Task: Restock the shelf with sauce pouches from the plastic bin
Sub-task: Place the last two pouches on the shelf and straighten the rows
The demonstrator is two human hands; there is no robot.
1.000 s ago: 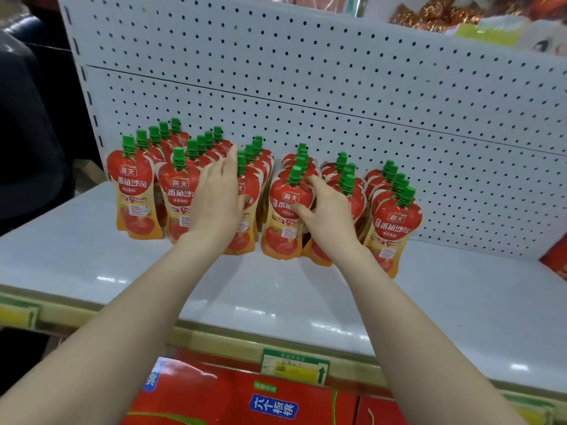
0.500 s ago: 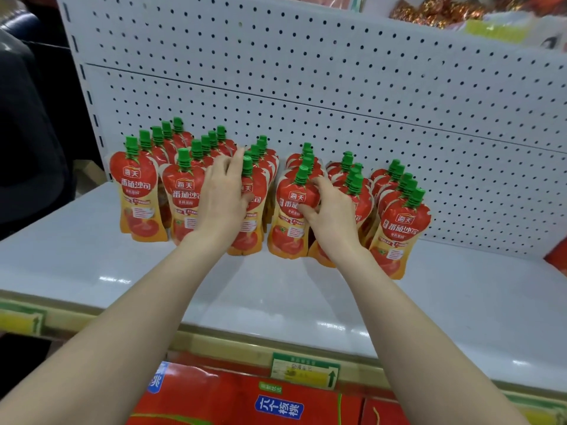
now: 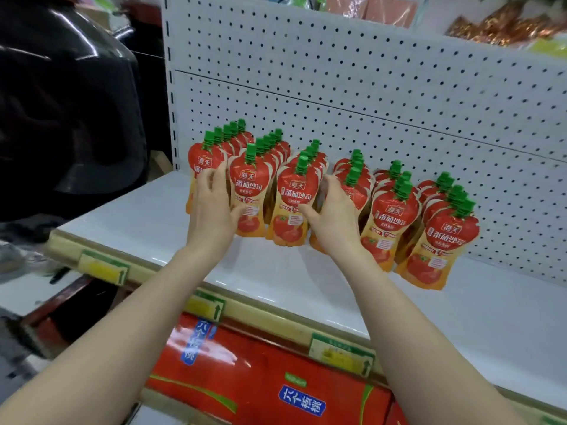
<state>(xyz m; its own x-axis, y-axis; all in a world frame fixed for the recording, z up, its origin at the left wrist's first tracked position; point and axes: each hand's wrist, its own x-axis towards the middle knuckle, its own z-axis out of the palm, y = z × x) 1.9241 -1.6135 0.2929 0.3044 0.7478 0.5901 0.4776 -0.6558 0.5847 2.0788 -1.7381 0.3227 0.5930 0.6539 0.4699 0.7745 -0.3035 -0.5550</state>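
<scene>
Rows of sauce pouches (image 3: 395,216) stand on the shelf (image 3: 276,280), far side by the pegboard. The right hand (image 3: 336,219) grip pinches the third-row front pouch (image 3: 291,207). The left hand (image 3: 211,213) is on the leftmost rows, grip unclear, blurred. Best: square fronts gently, bases flat.

White perforated metal back panel (image 3: 383,87) is standing behind the glossy white shelf board (image 3: 306,289), which is reflecting overhead light. Yellow-and-green price labels (image 3: 102,266) are sitting along its front rail. Red printed cartons (image 3: 260,369) are lying below.
</scene>
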